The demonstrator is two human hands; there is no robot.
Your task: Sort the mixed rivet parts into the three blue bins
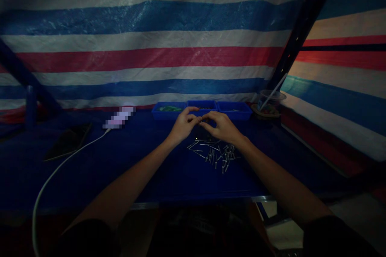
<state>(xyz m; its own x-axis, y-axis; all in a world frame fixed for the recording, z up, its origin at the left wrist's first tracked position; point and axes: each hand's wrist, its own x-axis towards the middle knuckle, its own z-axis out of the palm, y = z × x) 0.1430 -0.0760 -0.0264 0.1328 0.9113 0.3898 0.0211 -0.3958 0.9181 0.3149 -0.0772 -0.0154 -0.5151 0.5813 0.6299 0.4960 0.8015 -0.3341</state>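
My left hand [183,124] and my right hand [221,125] meet fingertip to fingertip above the blue tabletop [169,168]. Both are closed in a pinch, and whatever sits between the fingers is too small and dark to name. Just below and to the right lies a loose pile of thin, shiny metal pins [215,154], several of them scattered at its edges. Behind my hands stand three blue bins: the left bin [157,111] has something green in it, the middle bin [202,103] small dark pieces, and the right bin [238,108] a few thin bits.
A dark tablet or phone [69,140] lies at the left. Near it a blurred-out device [119,118] has a white cable [60,164] running off the front edge. At the back right sits a clear tub [273,96]. Striped sheeting [150,58] hangs behind the table.
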